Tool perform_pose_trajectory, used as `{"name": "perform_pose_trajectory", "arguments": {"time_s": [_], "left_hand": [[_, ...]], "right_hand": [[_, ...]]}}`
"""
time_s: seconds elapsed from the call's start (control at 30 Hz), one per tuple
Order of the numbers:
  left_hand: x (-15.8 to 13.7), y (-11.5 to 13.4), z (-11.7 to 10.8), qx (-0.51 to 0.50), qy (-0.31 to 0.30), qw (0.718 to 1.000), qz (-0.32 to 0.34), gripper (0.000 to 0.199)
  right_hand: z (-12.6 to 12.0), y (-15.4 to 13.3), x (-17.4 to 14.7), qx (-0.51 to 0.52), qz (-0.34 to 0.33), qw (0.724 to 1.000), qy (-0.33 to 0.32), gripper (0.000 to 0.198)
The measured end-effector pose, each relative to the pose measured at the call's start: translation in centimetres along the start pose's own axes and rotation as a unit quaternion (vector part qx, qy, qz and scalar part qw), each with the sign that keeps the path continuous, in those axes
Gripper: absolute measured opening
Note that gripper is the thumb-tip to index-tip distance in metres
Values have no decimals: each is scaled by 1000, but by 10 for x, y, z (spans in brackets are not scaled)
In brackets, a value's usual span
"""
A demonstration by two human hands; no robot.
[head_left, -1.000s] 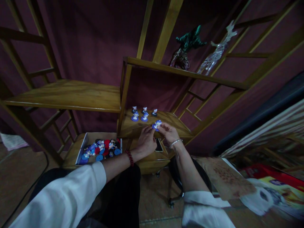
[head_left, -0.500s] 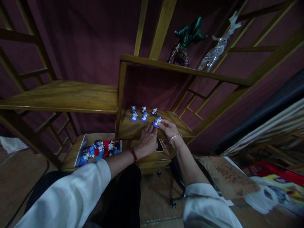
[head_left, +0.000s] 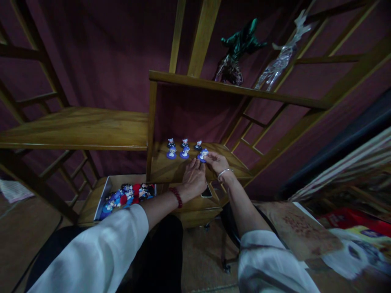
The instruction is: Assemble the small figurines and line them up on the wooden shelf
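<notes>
My right hand point(head_left: 216, 162) pinches a small purple-and-white figurine point(head_left: 203, 155) by its right side, low over the shelf board point(head_left: 161, 169); whether its round base rests on the wood I cannot tell. Just in front, my left hand point(head_left: 194, 179) is open, palm down, fingers stretched toward that base. Left of the held piece stand two similar purple figurines point(head_left: 184, 152). Behind them is a row of three black-and-white figurines point(head_left: 185, 143) with dark bases.
A white box point(head_left: 105, 195) full of jumbled figurines sits at lower left. A dark flat object point(head_left: 207, 191) lies below the shelf. The upper board carries a green figure statue point(head_left: 241, 44) and a clear deer statue point(head_left: 281, 61). Wooden uprights point(head_left: 152, 130) frame the compartment.
My right hand has brought the purple figurine slightly back, closer to the row of purple ones. My left hand has shifted a little to the right. The view has moved slightly.
</notes>
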State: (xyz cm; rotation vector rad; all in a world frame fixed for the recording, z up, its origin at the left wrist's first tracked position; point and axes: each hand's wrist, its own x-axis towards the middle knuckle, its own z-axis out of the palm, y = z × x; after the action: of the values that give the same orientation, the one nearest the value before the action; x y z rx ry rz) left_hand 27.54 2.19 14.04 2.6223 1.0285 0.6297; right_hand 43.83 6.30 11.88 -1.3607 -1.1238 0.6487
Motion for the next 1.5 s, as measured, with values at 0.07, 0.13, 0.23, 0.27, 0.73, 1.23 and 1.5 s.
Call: {"name": "perform_pose_trajectory", "arguments": {"time_s": [0.07,0.13,0.23,0.27,0.73,1.23,1.5], "left_hand": [[2,0,2,3,5,1000,-4,50],[5,-1,5,10,12,1000,-2,47],[10,-2,10,22,23,999,2,43],[11,-3,11,25,26,999,3,42],[22,-6,17,47,24,999,2,42],[32,-6,22,51,18,998,-17,49],[33,-3,19,41,5,999,-31,51]], "right_hand": [[-1,3,4,-16,-5,1000,-1,36],[-2,5,9,-33,-10,999,-5,34],[-2,7,15,-51,-18,998,-18,31],[-2,8,17,-53,-19,998,-19,30],[0,12,27,-40,-19,999,-15,25],[-6,10,28,-89,-19,995,-26,17],[-4,1,24,-106,-19,994,-36,13]]}}
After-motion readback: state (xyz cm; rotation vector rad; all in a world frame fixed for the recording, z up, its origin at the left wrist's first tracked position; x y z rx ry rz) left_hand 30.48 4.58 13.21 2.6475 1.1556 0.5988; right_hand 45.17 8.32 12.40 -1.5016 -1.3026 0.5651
